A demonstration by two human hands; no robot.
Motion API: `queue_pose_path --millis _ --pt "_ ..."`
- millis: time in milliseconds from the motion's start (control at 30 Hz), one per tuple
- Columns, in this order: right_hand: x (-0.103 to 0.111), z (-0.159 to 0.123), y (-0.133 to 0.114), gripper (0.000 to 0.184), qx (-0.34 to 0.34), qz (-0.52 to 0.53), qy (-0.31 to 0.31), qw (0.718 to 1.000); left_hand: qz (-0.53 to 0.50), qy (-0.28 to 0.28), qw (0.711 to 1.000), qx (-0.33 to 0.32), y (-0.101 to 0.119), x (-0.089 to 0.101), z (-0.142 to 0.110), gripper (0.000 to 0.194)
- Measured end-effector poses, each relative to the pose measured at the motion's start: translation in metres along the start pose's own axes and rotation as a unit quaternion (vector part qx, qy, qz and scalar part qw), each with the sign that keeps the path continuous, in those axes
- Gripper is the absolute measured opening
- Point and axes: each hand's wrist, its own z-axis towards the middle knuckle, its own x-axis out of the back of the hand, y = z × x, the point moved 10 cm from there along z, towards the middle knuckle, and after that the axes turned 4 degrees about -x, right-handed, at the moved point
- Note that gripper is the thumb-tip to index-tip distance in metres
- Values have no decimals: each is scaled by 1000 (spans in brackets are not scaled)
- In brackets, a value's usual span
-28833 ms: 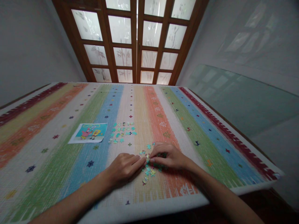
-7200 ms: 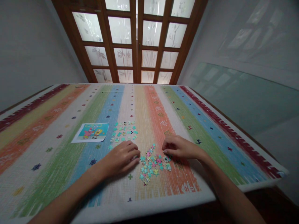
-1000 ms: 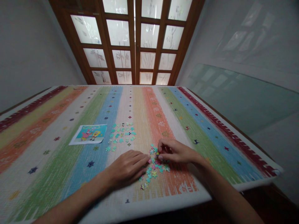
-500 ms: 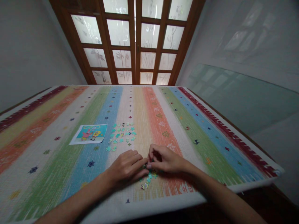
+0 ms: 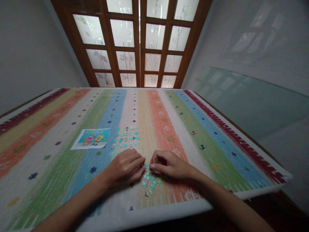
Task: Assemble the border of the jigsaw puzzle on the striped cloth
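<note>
Small teal and multicoloured jigsaw puzzle pieces (image 5: 152,184) lie in a loose pile close to the near edge of the table. My left hand (image 5: 126,166) rests at the pile's left side, thumb and fingers pinched together; whatever is between the tips is too small to make out. On the opposite side, my right hand (image 5: 170,163) is curled, its thumb and forefinger closed at the pile's upper right. Its grip is partly hidden too. Beyond my left hand, more puzzle pieces (image 5: 125,139) are spread in rough rows, the nearest ones partly covered by the hand.
A printed cartoon picture (image 5: 93,139) lies flat left of the rows. Beneath everything is a striped tablecloth (image 5: 193,125) over a wide table. Wooden doors with glass panes (image 5: 140,64) stand past the far edge, and a glass sheet (image 5: 241,96) is along the right wall.
My hands have moved apart from each other, the left hand shifting left. More of the pile now shows between them. The rows and the picture stay in place.
</note>
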Motion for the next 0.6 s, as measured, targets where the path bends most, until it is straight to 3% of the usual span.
queue_pose_path --millis 167,267,400,600 --pt "21 -2 4 19 -17 -42 38 998 -24 -48 997 58 -43 18 -13 10" --pt "29 -3 8 20 -20 -30 41 999 -25 -99 991 82 -62 15 -24 10" --pt "33 -4 7 21 -7 -41 47 998 -12 -158 981 109 -76 5 -37 9" --pt "29 -4 3 20 -5 -51 30 998 18 -176 976 127 -84 3 -45 12"
